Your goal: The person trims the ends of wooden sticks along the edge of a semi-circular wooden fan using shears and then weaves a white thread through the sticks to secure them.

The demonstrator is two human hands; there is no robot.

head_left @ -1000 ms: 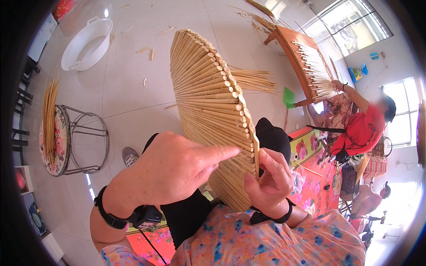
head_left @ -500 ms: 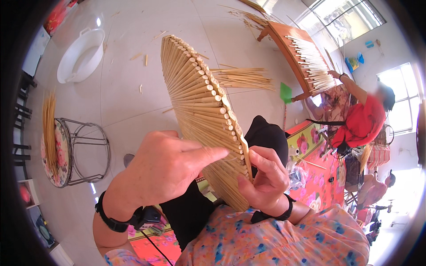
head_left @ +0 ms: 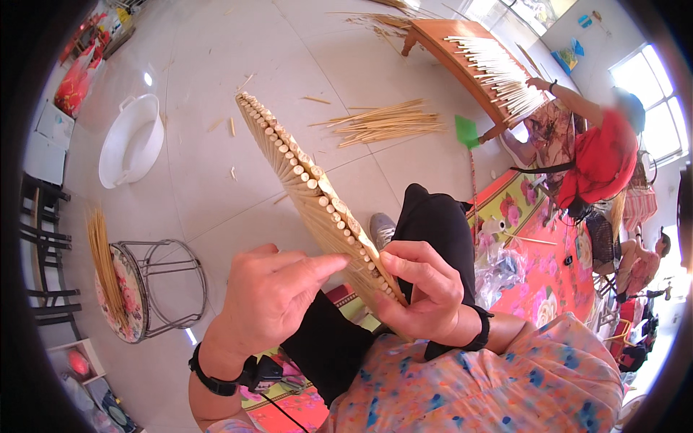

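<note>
A flat fan-like panel of tan plant stalks (head_left: 323, 208) stands tilted in front of me, its row of cut stalk ends turned toward me. My right hand (head_left: 426, 285) pinches the panel's near end along the rim, thumb and fingers on either side. My left hand (head_left: 278, 292) is beside the panel's face, index finger stretched out to the stalks near that end and its other fingers curled. A thin, faint strand shows by that fingertip. Whether the curled fingers hold anything is hidden.
Loose stalks (head_left: 393, 123) lie on the tiled floor. A white tub (head_left: 133, 144) and a round stool (head_left: 133, 289) bearing stalks are to the left. At far right, a person in red (head_left: 603, 155) reaches over a wooden table (head_left: 451, 68) with pale sticks.
The panel has turned more edge-on and leans further left, its top lower in view. My hands keep their places on it. The room has shifted in the picture.
</note>
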